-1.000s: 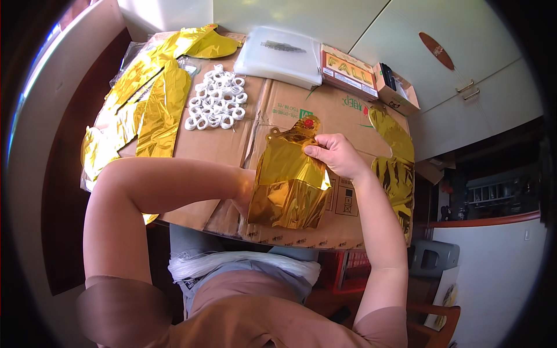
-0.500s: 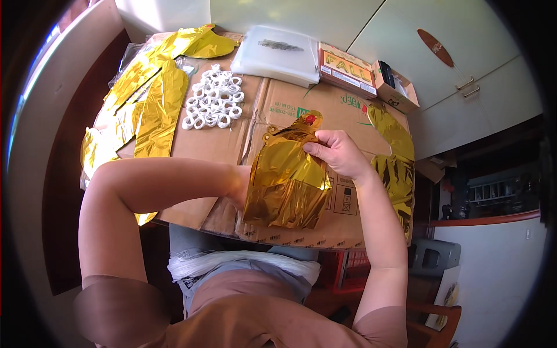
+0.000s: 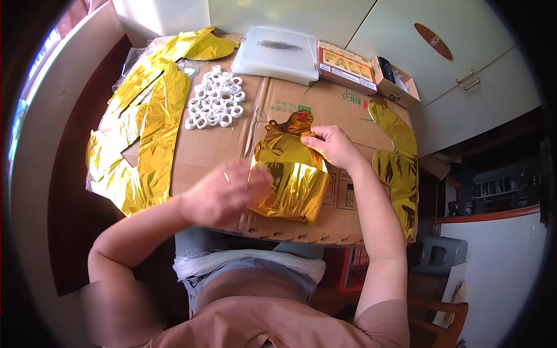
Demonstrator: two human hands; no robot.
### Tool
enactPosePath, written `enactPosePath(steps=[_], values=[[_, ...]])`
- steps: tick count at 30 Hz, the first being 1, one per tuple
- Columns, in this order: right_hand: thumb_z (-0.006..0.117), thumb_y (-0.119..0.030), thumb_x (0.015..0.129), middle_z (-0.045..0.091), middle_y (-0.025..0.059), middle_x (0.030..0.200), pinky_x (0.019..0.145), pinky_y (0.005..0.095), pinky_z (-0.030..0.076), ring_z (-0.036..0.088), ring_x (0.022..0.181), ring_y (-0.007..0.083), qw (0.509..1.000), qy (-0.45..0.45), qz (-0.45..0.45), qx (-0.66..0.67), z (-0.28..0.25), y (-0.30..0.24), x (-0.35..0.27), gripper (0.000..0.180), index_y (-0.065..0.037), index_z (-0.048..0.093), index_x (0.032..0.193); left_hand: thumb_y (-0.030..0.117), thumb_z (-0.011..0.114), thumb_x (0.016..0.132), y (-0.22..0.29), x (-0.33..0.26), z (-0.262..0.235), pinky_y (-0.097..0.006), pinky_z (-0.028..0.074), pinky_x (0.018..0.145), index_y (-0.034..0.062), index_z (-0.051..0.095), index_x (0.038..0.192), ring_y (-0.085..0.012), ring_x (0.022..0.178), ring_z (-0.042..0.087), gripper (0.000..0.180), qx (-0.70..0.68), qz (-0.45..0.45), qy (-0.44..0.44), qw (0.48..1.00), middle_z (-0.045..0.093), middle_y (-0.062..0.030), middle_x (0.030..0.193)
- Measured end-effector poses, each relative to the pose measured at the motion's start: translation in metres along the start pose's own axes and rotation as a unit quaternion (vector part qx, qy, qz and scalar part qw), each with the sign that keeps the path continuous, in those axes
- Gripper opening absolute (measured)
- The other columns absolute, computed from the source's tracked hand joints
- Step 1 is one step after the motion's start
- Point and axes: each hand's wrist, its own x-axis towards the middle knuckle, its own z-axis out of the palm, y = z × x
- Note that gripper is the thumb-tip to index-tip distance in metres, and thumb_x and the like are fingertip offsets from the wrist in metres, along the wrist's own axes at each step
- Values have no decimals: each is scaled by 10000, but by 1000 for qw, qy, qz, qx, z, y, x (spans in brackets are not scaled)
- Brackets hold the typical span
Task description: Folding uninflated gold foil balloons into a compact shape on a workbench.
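Note:
A folded gold foil balloon (image 3: 290,182) lies on the cardboard near the table's front edge. Its narrow upper end has small tabs and a red mark. My right hand (image 3: 333,148) is closed, pinching the balloon's upper right edge between thumb and fingers. Over the balloon's lower left side hovers my left hand (image 3: 223,194), a ring on one finger. Motion smears its fingers, so I cannot tell whether it touches the foil. Several small coils of white string (image 3: 214,98) lie grouped behind my left hand.
Flat gold foil balloons (image 3: 159,130) cover the table's left side, and more gold foil (image 3: 397,171) lies along the right edge. At the back stand a stack of clear plastic bags (image 3: 275,55), a printed box (image 3: 347,68) and an open small box (image 3: 400,84). Flattened cardboard (image 3: 342,124) covers the table.
My left hand has come out from behind the balloon's left side and moved left, above the table edge. The balloon now lies flatter. My right hand keeps its pinch with little movement.

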Motion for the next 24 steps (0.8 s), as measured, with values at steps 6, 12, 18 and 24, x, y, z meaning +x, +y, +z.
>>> enactPosePath(steps=[6, 12, 18, 24], values=[[701, -221, 933, 561, 44, 628, 595, 319, 432, 483, 607, 100, 997, 42, 1, -64, 7, 10, 10, 273, 31, 659, 836, 497, 529, 969, 42, 0, 33, -507, 167, 1228, 88, 313, 1559, -320, 1508, 252, 750, -20, -73, -161, 984, 296, -129, 1619], [696, -245, 933, 547, 67, 629, 587, 337, 421, 463, 592, 138, 990, 41, -38, -127, 6, 19, 24, 293, 19, 643, 818, 571, 442, 988, 39, -5, 45, -511, 145, 1229, 116, 277, 1576, -331, 1507, 244, 761, -10, -85, -193, 977, 266, -138, 1629], [705, -275, 911, 556, 126, 632, 602, 373, 437, 510, 591, 211, 989, 56, -44, -131, 6, 21, 24, 307, 11, 638, 820, 587, 444, 978, 38, -7, 46, -518, 145, 1226, 91, 261, 1576, -347, 1513, 224, 799, -6, -94, -187, 978, 249, -144, 1635], [697, -290, 919, 671, 140, 810, 732, 375, 527, 661, 799, 263, 940, 252, -138, -185, 16, 0, -7, 289, -13, 666, 996, 578, 458, 976, 39, -6, 45, -519, 142, 1226, 81, 251, 1578, -352, 1516, 215, 807, -5, -101, -186, 977, 245, -149, 1635]])
